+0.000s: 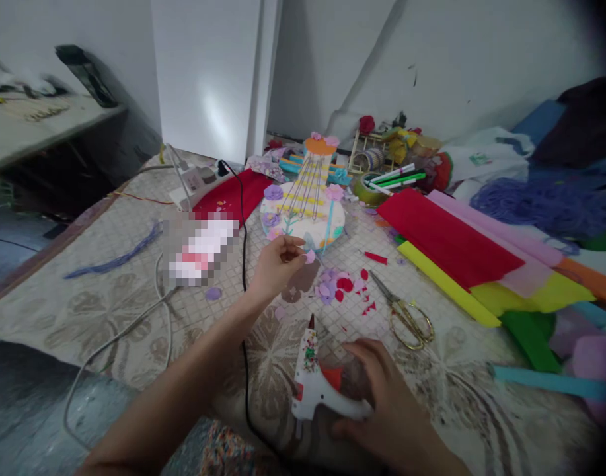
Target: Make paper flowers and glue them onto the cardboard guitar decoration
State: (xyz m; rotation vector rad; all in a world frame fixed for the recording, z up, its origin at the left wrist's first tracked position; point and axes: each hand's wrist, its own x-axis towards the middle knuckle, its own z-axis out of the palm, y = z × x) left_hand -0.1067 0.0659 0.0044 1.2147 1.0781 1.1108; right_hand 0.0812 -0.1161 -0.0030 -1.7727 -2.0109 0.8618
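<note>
My left hand (277, 268) is closed in a pinch on a small pale pink petal (309, 256), held above the table just in front of a guitar-shaped craft piece (303, 225). That piece carries purple and pink flowers, yellow bands and strings. My right hand (382, 396) is open, its fingers curved apart around the handle end of a white hot glue gun (315, 390). The gun lies on the table, nozzle pointing away from me. Lilac petals (326, 289) and red petals (344, 284) lie in a loose pile beyond it. Gold-handled scissors (412, 324) rest to the right.
A black cable (245, 251) runs down the table left of the craft piece. Red sheets (446, 241) and yellow sheets (446, 281) lie at right, with markers (399, 175) behind. A power strip (198, 182) and blue yarn (117, 258) are at left. One object is blurred out.
</note>
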